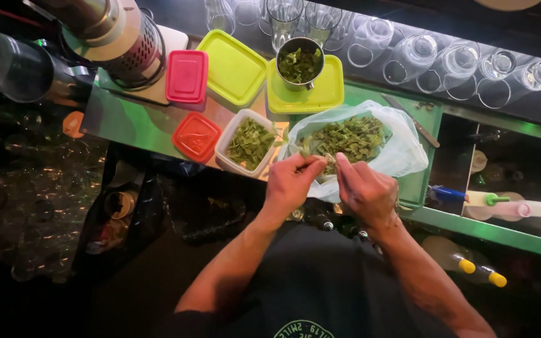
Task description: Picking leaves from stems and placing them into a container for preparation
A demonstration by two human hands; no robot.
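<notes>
I am pinching a green herb sprig [318, 164] between the thumb and fingertips of my left hand [290, 183], the fingers drawn narrow around it. My right hand [365, 188] is meeting it from the other side, forefinger and thumb closing on the same sprig, the remaining fingers curling in. Both hands are hovering over the near edge of a clear plastic bag [402, 156] that is lying open and holding a heap of leafy green herbs [345, 138]. Just to the left of the bag, a white square tub [228, 141] is sitting with picked leaves inside. Beside it are lying a red lid [196, 136] and, farther back, a pink lid [186, 76] and a lime-green lid [233, 66]. Behind the bag, a metal cup [300, 62] of leaves is standing on another lime-green lid [327, 94]. Upturned glasses [458, 62] are lining the back, and a knife [411, 120] is lying to the right of the bag.
</notes>
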